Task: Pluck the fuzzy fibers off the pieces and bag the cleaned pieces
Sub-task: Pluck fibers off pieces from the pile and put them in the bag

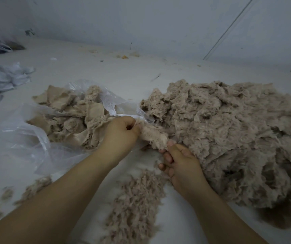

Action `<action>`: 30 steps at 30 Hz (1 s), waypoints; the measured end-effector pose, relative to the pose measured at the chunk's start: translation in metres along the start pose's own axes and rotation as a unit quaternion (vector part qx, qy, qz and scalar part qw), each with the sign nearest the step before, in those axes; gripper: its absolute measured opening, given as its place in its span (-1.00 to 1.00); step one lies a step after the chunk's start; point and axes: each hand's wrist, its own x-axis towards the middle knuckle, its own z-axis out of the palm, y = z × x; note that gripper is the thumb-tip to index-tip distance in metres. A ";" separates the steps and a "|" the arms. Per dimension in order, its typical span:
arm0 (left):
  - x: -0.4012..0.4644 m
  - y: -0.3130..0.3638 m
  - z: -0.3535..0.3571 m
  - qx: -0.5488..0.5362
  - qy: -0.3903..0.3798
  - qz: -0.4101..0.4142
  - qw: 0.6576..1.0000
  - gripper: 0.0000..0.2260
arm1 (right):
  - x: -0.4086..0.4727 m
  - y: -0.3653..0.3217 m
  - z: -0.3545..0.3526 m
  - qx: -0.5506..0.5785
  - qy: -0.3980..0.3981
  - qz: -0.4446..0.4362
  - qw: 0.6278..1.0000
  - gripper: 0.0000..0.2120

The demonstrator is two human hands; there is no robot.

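Both hands share one fuzzy piece point(154, 136): the left hand point(122, 131) is curled round its far end, fingers closed on it beside the bag's mouth, and the right hand point(180, 161) pinches its near end between thumb and curled fingers. The piece stretches between them, its long axis running from the left hand down and rightward to the right hand, so a pluck would probably mean pulling the two hands apart along that line.

Just beyond and left of the left hand lies the clear plastic bag point(27, 136), open toward the hands and already holding flatter, barer pieces point(74, 110). The left hand is plainly the nearer one to that opening, so it looks best placed to drop the piece in once it is clean. To the right of the right hand, touching it, spreads the large heap of fuzzy pieces point(229, 131) yet to be done. Nearer the person than the right hand, a strip of loose plucked fibers point(137, 201) lies on the pale worktop point(97, 71); smaller tufts sit near the left forearm.
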 end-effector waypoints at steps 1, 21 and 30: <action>0.001 -0.001 -0.002 -0.013 -0.006 -0.017 1.000 -0.63 | 0.000 0.000 0.001 0.001 0.003 0.002 1.000 -0.69; -0.017 0.000 0.021 -0.051 -0.072 0.006 0.996 -0.68 | -0.002 0.000 -0.003 -0.019 -0.013 -0.003 1.000 -0.76; -0.014 -0.006 0.008 -0.150 -0.010 -0.046 0.988 -0.71 | -0.002 -0.003 -0.001 0.020 0.008 0.011 1.000 -0.68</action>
